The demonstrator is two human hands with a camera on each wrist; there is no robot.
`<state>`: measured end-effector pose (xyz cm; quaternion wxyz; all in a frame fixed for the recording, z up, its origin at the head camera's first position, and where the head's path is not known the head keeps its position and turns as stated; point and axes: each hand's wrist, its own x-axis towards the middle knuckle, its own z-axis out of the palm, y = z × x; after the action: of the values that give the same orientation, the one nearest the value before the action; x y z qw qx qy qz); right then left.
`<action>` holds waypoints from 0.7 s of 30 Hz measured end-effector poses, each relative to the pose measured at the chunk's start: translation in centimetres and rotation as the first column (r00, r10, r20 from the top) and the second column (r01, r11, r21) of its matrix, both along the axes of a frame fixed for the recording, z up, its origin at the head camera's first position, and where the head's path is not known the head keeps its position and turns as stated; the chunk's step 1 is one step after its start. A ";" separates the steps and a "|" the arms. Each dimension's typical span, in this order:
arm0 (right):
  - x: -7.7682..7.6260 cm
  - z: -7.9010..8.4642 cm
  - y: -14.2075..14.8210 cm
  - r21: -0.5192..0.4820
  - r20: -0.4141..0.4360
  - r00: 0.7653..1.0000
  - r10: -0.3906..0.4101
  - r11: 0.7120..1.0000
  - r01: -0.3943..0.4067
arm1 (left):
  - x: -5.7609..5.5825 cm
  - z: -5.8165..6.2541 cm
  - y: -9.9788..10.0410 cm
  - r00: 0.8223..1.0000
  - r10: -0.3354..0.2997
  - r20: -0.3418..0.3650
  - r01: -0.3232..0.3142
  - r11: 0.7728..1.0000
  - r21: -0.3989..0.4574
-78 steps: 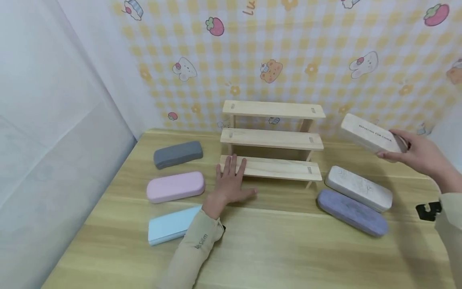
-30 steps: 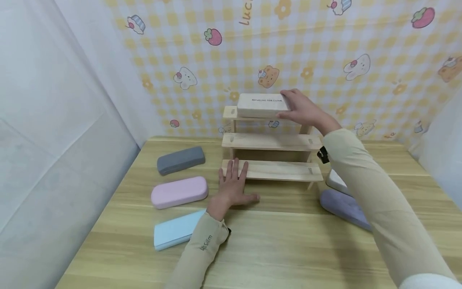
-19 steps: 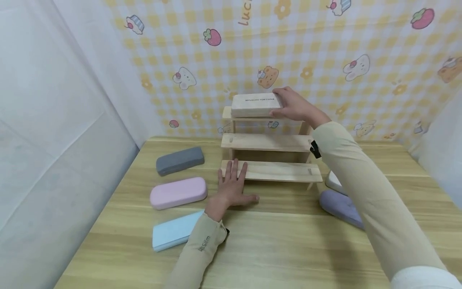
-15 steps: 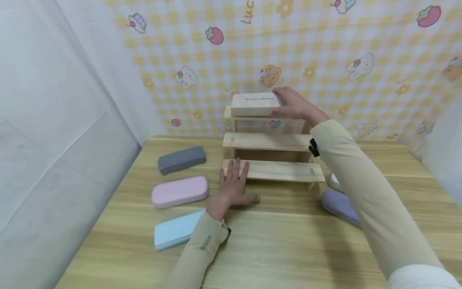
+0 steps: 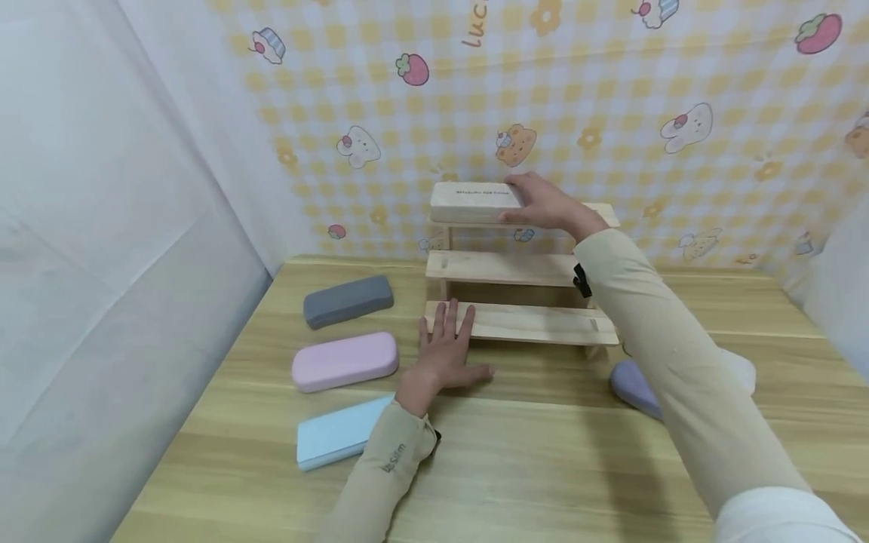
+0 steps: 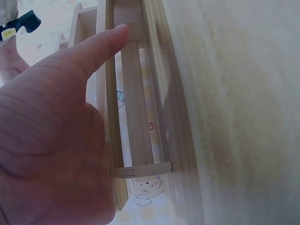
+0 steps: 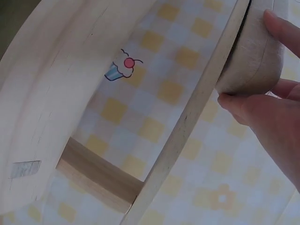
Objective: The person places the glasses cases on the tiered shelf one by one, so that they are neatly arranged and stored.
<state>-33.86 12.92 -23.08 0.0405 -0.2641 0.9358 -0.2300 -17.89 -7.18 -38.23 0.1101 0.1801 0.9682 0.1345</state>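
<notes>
An off-white glasses case (image 5: 468, 202) with small dark lettering sits at the left end of the top tier of a three-tier wooden shelf (image 5: 536, 324). My right hand (image 5: 546, 210) grips its right end, thumb at the front and fingers behind. From the right wrist view, the glasses case (image 7: 260, 61) rests on the board's surface, with fingertips round its end. On the lowest tier, toward its left end, my left hand (image 5: 444, 360) lies with spread, straight fingers, and its thumb points right. The left wrist view shows the palm and thumb beside the shelf's boards.
Left of the shelf lie a grey glasses case (image 5: 348, 302), a pink glasses case (image 5: 345, 362) and a light blue case (image 5: 339, 435), partly behind the left sleeve. The right sleeve partly covers a purple case (image 5: 631, 386) and a white case (image 5: 741, 369). A checked cloth (image 5: 597, 90) hangs behind.
My right hand has carried the off-white glasses case from the right side onto the top tier, then slid it left along the board. My left hand stays on the lowest tier.
</notes>
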 end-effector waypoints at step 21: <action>-0.4 -0.2 -0.3 0.010 0.039 0.999 0.012 1.000 -0.012 | 0.0 0.0 0.2 0.999 0.008 -0.046 -0.009 0.999 -0.031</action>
<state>-34.31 12.64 -23.28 0.0613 -0.2650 0.9344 -0.2300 -17.85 -6.98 -38.24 0.0902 0.1772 0.9732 0.1158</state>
